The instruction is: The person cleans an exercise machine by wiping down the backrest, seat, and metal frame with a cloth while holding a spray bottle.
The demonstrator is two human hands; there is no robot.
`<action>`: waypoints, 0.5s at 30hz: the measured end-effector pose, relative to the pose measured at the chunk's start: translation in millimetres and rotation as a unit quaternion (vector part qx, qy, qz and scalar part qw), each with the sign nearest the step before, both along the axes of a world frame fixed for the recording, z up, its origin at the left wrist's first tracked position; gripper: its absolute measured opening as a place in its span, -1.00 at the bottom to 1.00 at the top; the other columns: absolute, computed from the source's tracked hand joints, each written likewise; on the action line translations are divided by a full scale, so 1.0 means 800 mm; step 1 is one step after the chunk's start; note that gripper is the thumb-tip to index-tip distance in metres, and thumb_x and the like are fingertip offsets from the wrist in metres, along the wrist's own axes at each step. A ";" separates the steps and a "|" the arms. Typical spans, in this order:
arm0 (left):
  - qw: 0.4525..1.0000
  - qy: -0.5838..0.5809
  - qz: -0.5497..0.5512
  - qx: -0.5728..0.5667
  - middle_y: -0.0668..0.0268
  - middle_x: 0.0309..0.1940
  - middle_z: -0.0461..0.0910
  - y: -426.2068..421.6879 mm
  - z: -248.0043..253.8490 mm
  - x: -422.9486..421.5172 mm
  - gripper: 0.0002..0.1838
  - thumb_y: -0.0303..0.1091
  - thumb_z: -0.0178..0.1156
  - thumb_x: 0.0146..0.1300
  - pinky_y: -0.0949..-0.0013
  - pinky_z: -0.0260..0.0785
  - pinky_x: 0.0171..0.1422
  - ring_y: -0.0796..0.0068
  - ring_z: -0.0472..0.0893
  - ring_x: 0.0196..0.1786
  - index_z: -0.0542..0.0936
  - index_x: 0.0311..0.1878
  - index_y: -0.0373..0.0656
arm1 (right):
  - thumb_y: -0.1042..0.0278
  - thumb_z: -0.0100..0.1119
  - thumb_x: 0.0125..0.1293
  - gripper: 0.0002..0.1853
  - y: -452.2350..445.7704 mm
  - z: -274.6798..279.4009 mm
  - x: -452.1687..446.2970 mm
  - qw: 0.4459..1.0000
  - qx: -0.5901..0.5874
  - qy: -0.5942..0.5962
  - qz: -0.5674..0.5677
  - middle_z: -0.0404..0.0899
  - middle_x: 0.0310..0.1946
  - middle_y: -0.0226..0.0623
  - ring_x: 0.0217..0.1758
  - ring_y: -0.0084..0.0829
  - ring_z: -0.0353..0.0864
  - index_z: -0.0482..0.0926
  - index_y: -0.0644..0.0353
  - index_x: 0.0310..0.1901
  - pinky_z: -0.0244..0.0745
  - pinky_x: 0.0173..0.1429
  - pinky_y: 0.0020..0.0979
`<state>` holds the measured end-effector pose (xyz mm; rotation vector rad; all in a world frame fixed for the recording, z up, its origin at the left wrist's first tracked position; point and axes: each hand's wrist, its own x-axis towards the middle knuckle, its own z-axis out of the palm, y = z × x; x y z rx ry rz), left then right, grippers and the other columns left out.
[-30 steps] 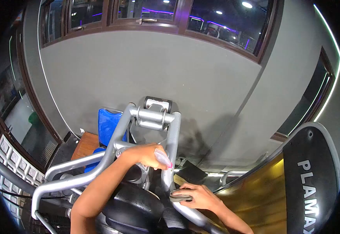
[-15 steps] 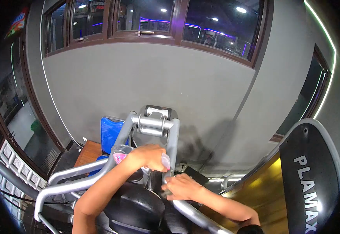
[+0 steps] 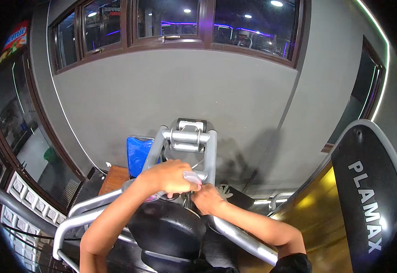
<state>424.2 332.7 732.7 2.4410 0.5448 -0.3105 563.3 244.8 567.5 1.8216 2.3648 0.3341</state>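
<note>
My left hand [image 3: 173, 176] is closed around what looks like a clear spray bottle. Its translucent head [image 3: 191, 177] pokes out by my knuckles, while my wrist hides most of the body and its pink part. Close beside it, my right hand [image 3: 206, 199] has curled fingers near the frame tube; what they hold, if anything, is hidden. Both hands are over the grey metal frame [image 3: 211, 152] of a gym machine, just beyond its black padded seat [image 3: 166, 227].
A blue chair [image 3: 138, 154] and a wooden surface [image 3: 115, 178] stand behind the frame at left. Grey handle bars [image 3: 82, 220] extend left. A black panel lettered PLAMAX [image 3: 366, 191] rises at right. The grey wall [image 3: 175, 86] is ahead.
My right hand has moved up to meet the left hand. The bottle's pink part is now mostly behind my left wrist. The view has shifted slightly.
</note>
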 end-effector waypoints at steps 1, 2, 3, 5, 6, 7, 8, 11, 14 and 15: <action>0.999 -0.005 0.025 -0.031 0.29 -0.59 0.61 -0.002 0.006 -0.005 -0.59 -0.01 0.22 0.21 0.30 0.48 -0.42 0.39 0.62 -0.63 0.72 -0.10 -0.15 | 0.25 0.28 0.10 -0.83 -0.002 0.007 -0.008 1.000 0.002 0.002 -0.001 0.69 -0.26 -0.34 -0.11 -0.30 0.70 0.70 0.06 -0.28 0.52 -0.05 -0.25; 0.998 -0.001 0.015 -0.069 0.28 -0.54 0.61 0.003 0.006 -0.008 -0.57 -0.01 0.22 0.22 0.33 0.49 -0.45 0.41 0.62 -0.61 0.70 -0.08 -0.18 | 0.23 0.32 0.07 -0.79 -0.004 0.014 -0.015 0.998 -0.060 -0.030 -0.004 0.70 -0.23 -0.33 -0.09 -0.29 0.70 0.72 0.04 -0.25 0.52 -0.03 -0.27; 0.998 0.001 0.013 -0.065 0.28 -0.54 0.61 0.001 0.006 -0.013 -0.57 -0.01 0.22 0.22 0.33 0.49 -0.45 0.41 0.62 -0.61 0.70 -0.08 -0.18 | 0.21 0.36 0.03 -0.75 -0.006 0.023 -0.020 0.991 -0.121 -0.061 -0.007 0.71 -0.20 -0.31 -0.06 -0.29 0.70 0.74 0.02 -0.22 0.52 -0.01 -0.28; 0.992 -0.015 0.033 -0.123 0.25 -0.49 0.61 -0.009 0.008 -0.023 -0.59 -0.03 0.24 0.24 0.35 0.51 -0.50 0.42 0.61 -0.61 0.69 -0.08 -0.21 | 0.18 0.43 -0.06 -0.66 -0.014 0.038 -0.019 0.986 -0.160 -0.052 -0.002 0.71 -0.16 -0.26 -0.04 -0.27 0.71 0.75 0.05 -0.19 0.53 0.00 -0.27; 0.990 -0.021 0.027 -0.133 0.23 -0.44 0.62 -0.005 -0.009 -0.027 -0.61 -0.07 0.24 0.28 0.38 0.52 -0.54 0.45 0.59 -0.60 0.68 -0.09 -0.25 | 0.17 0.45 -0.10 -0.62 -0.020 0.041 -0.016 0.981 -0.189 -0.034 -0.007 0.71 -0.17 -0.22 -0.04 -0.25 0.70 0.74 0.10 -0.19 0.54 0.01 -0.26; 0.991 -0.020 0.026 -0.132 0.23 -0.44 0.62 -0.008 -0.014 -0.032 -0.61 -0.07 0.24 0.28 0.38 0.52 -0.54 0.45 0.59 -0.60 0.68 -0.09 -0.25 | 0.15 0.48 -0.14 -0.58 -0.027 0.043 -0.012 0.976 -0.217 -0.017 -0.012 0.70 -0.17 -0.17 -0.04 -0.23 0.70 0.73 0.14 -0.19 0.54 0.02 -0.25; 0.990 -0.038 0.039 -0.133 0.24 -0.50 0.61 -0.016 -0.011 -0.040 -0.60 -0.05 0.24 0.27 0.36 0.50 -0.52 0.42 0.60 -0.63 0.68 -0.18 -0.27 | 0.11 0.47 -0.10 -0.60 -0.037 0.046 -0.006 0.975 -0.220 0.000 -0.013 0.66 -0.21 -0.21 -0.09 -0.14 0.69 0.72 0.10 -0.20 0.56 -0.01 -0.18; 0.982 -0.079 0.073 -0.157 0.24 -0.55 0.60 -0.035 -0.016 -0.060 -0.56 0.00 0.26 0.27 0.36 0.48 -0.51 0.43 0.59 -0.66 0.67 -0.28 -0.30 | 0.10 0.44 -0.04 -0.59 -0.091 0.043 0.021 0.985 -0.127 0.105 0.057 0.61 -0.15 -0.25 -0.10 -0.12 0.68 0.71 0.01 -0.11 0.56 -0.05 -0.17; 0.957 -0.101 0.073 -0.262 0.25 -0.54 0.61 -0.043 -0.035 -0.072 -0.54 0.02 0.27 0.31 0.41 0.47 -0.52 0.49 0.59 -0.64 0.66 -0.28 -0.31 | 0.16 0.41 0.00 -0.64 -0.138 0.051 0.026 0.980 -0.123 0.158 0.019 0.63 -0.17 -0.24 -0.10 -0.12 0.70 0.73 -0.09 -0.10 0.59 -0.05 -0.14; 0.960 -0.089 0.079 -0.255 0.26 -0.54 0.61 -0.050 -0.036 -0.077 -0.57 -0.02 0.25 0.32 0.41 0.47 -0.50 0.48 0.61 -0.62 0.65 -0.28 -0.31 | 0.16 0.41 0.00 -0.64 -0.145 0.052 0.031 0.979 -0.125 0.157 0.018 0.63 -0.17 -0.24 -0.10 -0.12 0.70 0.73 -0.09 -0.10 0.59 -0.05 -0.14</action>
